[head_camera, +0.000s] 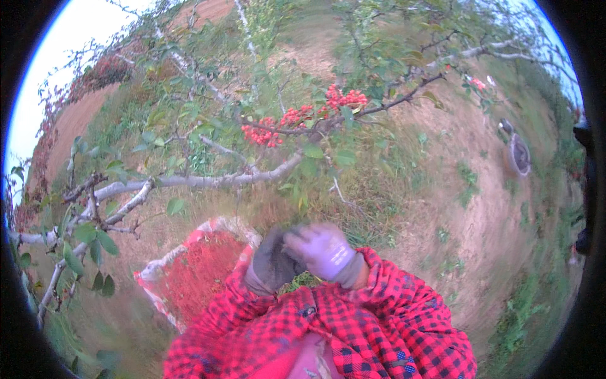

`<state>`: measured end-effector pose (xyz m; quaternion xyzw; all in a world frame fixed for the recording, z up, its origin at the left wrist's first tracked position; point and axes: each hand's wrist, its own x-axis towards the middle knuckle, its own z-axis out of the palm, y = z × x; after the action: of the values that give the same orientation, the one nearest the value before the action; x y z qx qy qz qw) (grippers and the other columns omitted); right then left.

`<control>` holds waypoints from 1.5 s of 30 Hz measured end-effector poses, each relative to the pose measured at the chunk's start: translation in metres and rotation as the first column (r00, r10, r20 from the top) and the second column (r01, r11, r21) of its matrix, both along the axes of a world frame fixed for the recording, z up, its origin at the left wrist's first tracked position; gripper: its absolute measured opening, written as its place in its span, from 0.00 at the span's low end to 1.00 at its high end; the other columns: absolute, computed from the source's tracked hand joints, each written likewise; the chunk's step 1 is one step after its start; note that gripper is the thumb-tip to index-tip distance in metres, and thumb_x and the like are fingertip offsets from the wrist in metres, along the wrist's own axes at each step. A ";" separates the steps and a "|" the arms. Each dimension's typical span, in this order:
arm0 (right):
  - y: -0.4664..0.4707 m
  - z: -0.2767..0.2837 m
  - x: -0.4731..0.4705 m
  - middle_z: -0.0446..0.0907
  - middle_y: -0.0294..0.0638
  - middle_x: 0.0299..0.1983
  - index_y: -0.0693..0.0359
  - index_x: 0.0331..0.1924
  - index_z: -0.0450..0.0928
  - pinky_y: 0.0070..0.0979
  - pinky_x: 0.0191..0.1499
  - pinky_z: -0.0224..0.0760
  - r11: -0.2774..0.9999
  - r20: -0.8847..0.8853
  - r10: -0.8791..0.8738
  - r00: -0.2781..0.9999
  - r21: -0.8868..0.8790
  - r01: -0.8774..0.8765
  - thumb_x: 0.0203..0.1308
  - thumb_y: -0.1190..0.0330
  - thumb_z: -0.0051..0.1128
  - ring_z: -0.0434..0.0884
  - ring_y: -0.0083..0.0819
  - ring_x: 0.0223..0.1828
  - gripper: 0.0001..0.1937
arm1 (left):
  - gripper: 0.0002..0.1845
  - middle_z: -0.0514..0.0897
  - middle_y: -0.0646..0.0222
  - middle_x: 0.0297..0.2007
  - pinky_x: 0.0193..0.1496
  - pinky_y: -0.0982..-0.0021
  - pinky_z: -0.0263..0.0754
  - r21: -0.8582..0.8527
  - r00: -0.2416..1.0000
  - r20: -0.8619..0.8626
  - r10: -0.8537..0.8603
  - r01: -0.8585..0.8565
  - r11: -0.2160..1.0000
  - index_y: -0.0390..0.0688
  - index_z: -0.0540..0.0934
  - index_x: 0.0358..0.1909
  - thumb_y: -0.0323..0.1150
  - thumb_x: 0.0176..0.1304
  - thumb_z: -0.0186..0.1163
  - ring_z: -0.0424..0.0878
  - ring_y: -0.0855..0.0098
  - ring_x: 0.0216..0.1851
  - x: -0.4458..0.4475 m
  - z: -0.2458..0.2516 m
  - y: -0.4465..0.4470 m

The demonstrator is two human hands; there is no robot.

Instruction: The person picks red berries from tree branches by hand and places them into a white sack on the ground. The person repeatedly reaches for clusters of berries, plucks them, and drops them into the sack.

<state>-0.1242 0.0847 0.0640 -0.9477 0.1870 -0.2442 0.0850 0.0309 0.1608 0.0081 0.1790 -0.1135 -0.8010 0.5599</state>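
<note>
My left hand [273, 259], in a dark grey glove, is raised before my chest. My right hand [324, 251], in a pale lavender glove with a grey cuff, meets it and partly covers its fingers. Both are blurred, and whatever may lie between the fingers is hidden. Just left of the hands, a red-and-white cloth or sack [152, 274] lies spread on the ground under a heap of small red berries [201, 267]. Above the hands, clusters of red berries [344, 98] hang among green leaves on a branch [402, 99].
A thick grey bough [208, 181] crosses in front at left, with stubby twigs [94, 194] near its end. A bucket-like container [520, 155] stands on bare soil at right. Grass and weeds [466, 177] grow around. Further branches [473, 51] reach across the upper right.
</note>
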 end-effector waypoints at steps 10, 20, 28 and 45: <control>-0.026 0.000 -0.037 0.76 0.44 0.51 0.60 0.51 0.76 0.39 0.58 0.67 0.946 0.246 0.224 0.943 0.176 -0.271 0.56 0.60 0.60 0.73 0.44 0.58 0.20 | 0.21 0.80 0.65 0.44 0.46 0.69 0.77 -0.582 0.298 0.765 0.570 -0.057 0.811 0.40 0.73 0.56 0.44 0.70 0.53 0.80 0.70 0.42 -0.041 0.021 -0.013; -0.096 0.014 -0.142 0.80 0.45 0.44 0.63 0.44 0.79 0.36 0.48 0.74 0.969 0.541 0.174 0.823 0.057 -0.242 0.48 0.76 0.61 0.80 0.44 0.48 0.15 | 0.26 0.71 0.58 0.62 0.24 0.82 0.67 -0.857 0.057 0.482 0.874 -0.178 0.484 0.40 0.60 0.69 0.26 0.69 0.47 0.71 0.85 0.25 -0.131 0.170 -0.088; -0.129 -0.008 -0.182 0.80 0.45 0.43 0.63 0.43 0.79 0.37 0.47 0.74 0.959 0.538 0.180 0.823 0.089 -0.268 0.49 0.76 0.59 0.80 0.44 0.46 0.14 | 0.19 0.79 0.68 0.49 0.36 0.80 0.68 -0.818 -0.118 0.574 0.810 -0.136 0.559 0.36 0.74 0.57 0.16 0.65 0.45 0.71 0.84 0.35 -0.143 0.186 -0.148; -0.201 0.072 -0.145 0.80 0.49 0.43 0.65 0.45 0.77 0.35 0.47 0.75 0.928 0.709 0.179 0.682 0.108 -0.356 0.52 0.76 0.63 0.81 0.48 0.43 0.15 | 0.14 0.83 0.60 0.44 0.50 0.61 0.74 -0.835 -0.291 0.510 0.809 0.057 0.547 0.41 0.80 0.44 0.40 0.63 0.63 0.81 0.63 0.44 -0.145 0.126 -0.075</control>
<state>-0.2697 -0.1159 0.1364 -0.7888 0.0283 -0.5383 0.2954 -0.1144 0.0853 0.1343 0.5363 -0.6355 -0.0427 0.5537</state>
